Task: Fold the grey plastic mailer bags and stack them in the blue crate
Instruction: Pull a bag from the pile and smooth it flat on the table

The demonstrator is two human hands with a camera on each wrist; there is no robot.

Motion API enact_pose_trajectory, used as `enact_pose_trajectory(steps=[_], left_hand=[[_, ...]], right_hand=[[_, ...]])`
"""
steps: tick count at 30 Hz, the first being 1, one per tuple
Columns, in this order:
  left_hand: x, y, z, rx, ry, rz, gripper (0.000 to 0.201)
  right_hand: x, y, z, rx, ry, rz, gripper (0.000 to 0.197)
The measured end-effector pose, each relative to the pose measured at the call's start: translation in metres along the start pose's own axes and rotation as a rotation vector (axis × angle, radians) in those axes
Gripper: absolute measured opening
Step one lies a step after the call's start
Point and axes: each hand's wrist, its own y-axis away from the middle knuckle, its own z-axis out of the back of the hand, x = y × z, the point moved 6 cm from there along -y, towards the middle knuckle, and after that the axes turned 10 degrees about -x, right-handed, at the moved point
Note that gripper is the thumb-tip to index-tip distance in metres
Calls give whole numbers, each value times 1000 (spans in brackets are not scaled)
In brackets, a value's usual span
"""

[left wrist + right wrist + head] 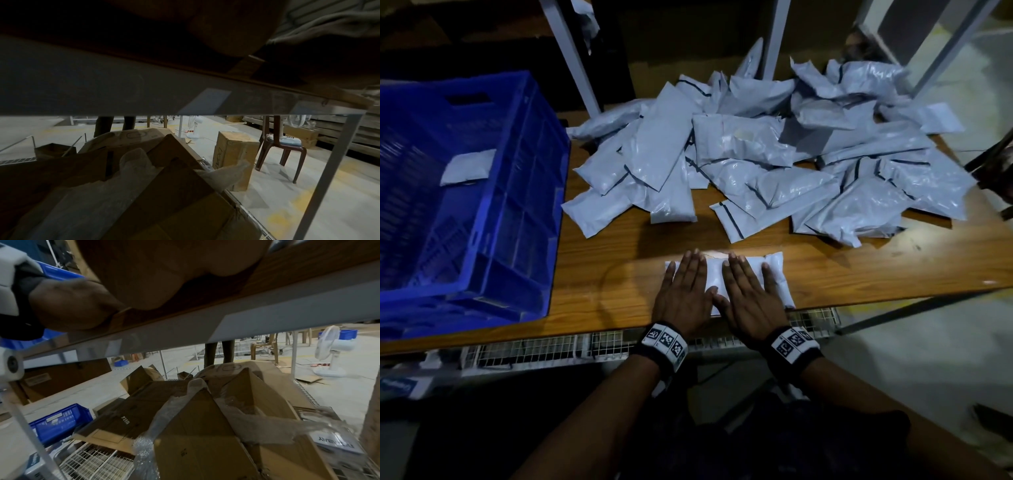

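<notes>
Both hands flat on one folded grey mailer bag (777,274) at the near edge of the wooden desk (599,270). Left hand (683,291) covers the bag's left part, right hand (750,294) the middle and right; fingers (736,270) straight, slightly spread, pressing down, nothing gripped. Thumbs nearly touch over the bag. Loose pile of unfolded mailer bags (756,157) spreads across the far and right side of the desk, well apart from the pressed bag. Blue crate (524,192) sits on the desk's left end, one folded bag (467,168) lying inside on its floor. Wrist views look under the desk: cardboard boxes (201,426) with bubble wrap on a wire shelf, a brown plastic chair (281,152), a white fan (331,352) on the floor.
</notes>
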Motion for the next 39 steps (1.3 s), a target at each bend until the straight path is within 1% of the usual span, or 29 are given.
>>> enact_pose_trajectory(steps=[2, 5, 7, 12, 15, 21, 25, 29, 31, 34, 36, 38, 39], left_hand=[[0, -1, -1, -1, -7, -2, 70], [0, -1, -2, -8, -7, -4, 80], [1, -1, -4, -9, -10, -4, 82], [1, -1, -4, -12, 10, -4, 81], [1, -1, -5, -18, 11, 0, 79], [0, -1, -6, -29, 12, 1, 76], [0, -2, -7, -45, 17, 2, 70], [1, 2, -2, -72, 29, 46, 72], [0, 4, 3, -90, 50, 69, 72], [3, 2, 1, 3, 33, 78, 72], [10, -4, 6, 60, 97, 69, 72], [26, -13, 24, 33, 188, 76, 76], [34, -16, 36, -7, 221, 81, 74]], right_hand=[[-2, -1, 2, -21, -16, 2, 75], [-7, 0, 3, -37, -10, -4, 79], [-12, 2, 3, -50, -15, -14, 84], [-20, 6, 0, -18, -16, -62, 91], [-19, 6, 2, -23, -5, -79, 90], [-24, 7, 2, 17, -1, -84, 90], [-24, 6, 2, 39, 12, -77, 90], [-23, 5, 1, 60, 10, -89, 90], [-24, 4, 0, 90, 2, -106, 90], [-25, 0, 0, 218, -17, -105, 92], [-31, -5, 14, 275, -135, -141, 88], [-45, -17, 36, 224, -180, -157, 79], [-53, -22, 45, 206, -140, -148, 74]])
